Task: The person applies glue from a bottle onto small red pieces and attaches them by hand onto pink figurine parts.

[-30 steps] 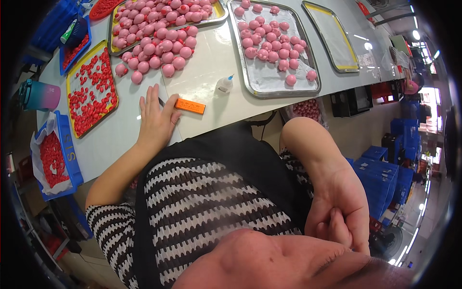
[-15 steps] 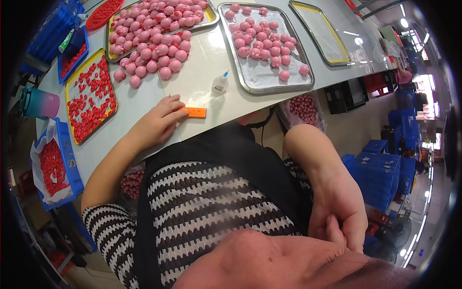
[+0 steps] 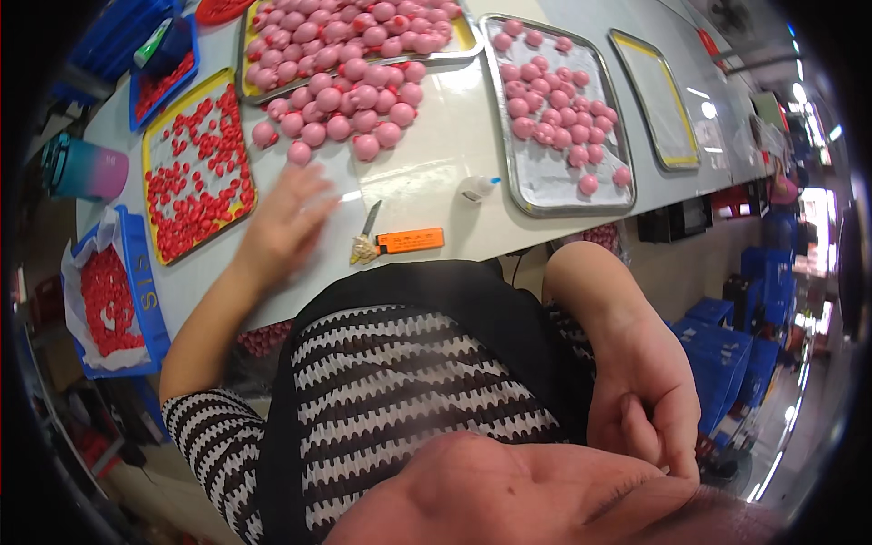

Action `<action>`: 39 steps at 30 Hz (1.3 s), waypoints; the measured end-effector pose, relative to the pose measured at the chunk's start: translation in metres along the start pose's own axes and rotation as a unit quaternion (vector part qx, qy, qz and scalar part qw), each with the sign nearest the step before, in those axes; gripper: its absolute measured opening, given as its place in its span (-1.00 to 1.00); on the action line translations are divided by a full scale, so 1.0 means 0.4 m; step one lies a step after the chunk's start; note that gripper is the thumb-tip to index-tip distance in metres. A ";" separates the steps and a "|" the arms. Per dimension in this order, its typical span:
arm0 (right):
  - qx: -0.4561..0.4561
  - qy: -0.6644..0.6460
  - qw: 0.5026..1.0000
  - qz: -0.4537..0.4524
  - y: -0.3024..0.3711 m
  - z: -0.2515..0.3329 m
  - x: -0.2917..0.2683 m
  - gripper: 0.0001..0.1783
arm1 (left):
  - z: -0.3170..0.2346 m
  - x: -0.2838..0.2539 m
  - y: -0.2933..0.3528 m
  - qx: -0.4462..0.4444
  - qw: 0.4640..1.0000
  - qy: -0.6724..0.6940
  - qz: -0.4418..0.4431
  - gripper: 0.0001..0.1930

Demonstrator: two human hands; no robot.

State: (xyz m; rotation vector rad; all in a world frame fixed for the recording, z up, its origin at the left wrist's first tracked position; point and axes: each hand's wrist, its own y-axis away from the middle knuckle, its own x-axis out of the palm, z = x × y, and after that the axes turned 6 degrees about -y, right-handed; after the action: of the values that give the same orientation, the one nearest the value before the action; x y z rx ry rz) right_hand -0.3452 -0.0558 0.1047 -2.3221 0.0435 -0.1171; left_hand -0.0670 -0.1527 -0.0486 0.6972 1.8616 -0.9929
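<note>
My left hand (image 3: 286, 218) is blurred above the table, its fingers stretched apart and apparently empty. It is nearest to the pile of pink balls (image 3: 350, 104) with small red parts on them and a yellow-rimmed tray (image 3: 164, 252) of red pieces. Beside it lie a small knife (image 3: 371, 224) with a wrapped handle and a flat orange case (image 3: 409, 241). A small clear bottle (image 3: 477, 189) with a blue tip lies farther right. My right hand (image 3: 649, 413) is raised at the lower right, fingers curled closed; anything inside its grip is hidden.
A metal tray (image 3: 572, 207) holds more pink balls; beyond it is a paper-lined tray (image 3: 656, 91). At left stand a tumbler (image 3: 95, 170) and a blue crate (image 3: 141, 282) of red pieces. Blue bins (image 3: 713, 350) stand on the floor at right.
My left hand has come off the knife and orange case and moved left, toward the pink pile and red pieces, uncovering the knife. My right hand stays raised. The whole view has shifted slightly.
</note>
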 end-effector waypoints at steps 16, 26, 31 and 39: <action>0.077 -0.112 0.990 -0.031 0.242 -0.022 0.041 -0.62 | 0.343 0.051 0.134 -0.532 0.821 -0.198 0.063 -0.24; 0.095 -0.105 0.990 -0.025 0.257 -0.016 0.051 -0.64 | 0.376 0.040 0.134 -0.394 0.880 -0.259 0.062 -0.72; 0.089 -0.065 0.994 0.006 0.248 -0.014 0.020 -0.65 | 0.401 0.023 0.139 -0.409 0.870 -0.258 0.099 -0.75; 0.050 -0.079 0.995 -0.024 0.221 -0.041 -0.026 -0.66 | 0.401 0.011 0.085 -0.470 0.868 -0.095 -0.127 -0.67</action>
State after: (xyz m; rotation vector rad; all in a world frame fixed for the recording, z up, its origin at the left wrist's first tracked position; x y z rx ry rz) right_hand -0.3569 -0.1275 0.0505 -2.2256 -0.0956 0.0410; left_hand 0.0283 -0.2711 -0.1104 -0.2317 1.9840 -0.1855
